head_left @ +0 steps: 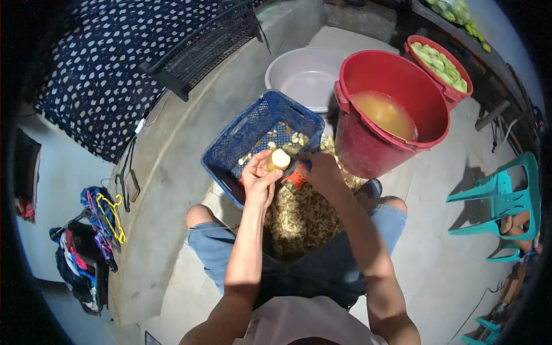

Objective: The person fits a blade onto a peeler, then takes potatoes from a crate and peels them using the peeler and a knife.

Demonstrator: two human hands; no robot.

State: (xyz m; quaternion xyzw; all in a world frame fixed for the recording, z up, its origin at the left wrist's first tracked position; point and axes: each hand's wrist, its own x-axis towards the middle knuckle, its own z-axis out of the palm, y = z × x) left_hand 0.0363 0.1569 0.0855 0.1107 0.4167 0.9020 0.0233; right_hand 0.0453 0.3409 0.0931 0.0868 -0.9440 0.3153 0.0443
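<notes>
My left hand (259, 178) is closed around a brown-skinned, tuber-like piece (279, 159) with a pale, freshly cut top. Beside it, my right hand (321, 171) has its fingers curled round a dark, thin tool that looks like a knife (295, 156), mostly in shadow. Both hands are over the near edge of a blue plastic crate (227, 138), which holds a few pale pieces and brown scraps. Between my knees lies a heap of pale and brown peelings (305, 215). An orange item (296, 176) shows just below the hands.
A big red bucket (351, 135) of cloudy yellowish liquid stands beyond the crate. Near it are a grey basin (282, 69) and a red tub (414, 43) of pale green pieces. A teal chair (500, 198) is at right, a concrete ledge (167, 190) at left.
</notes>
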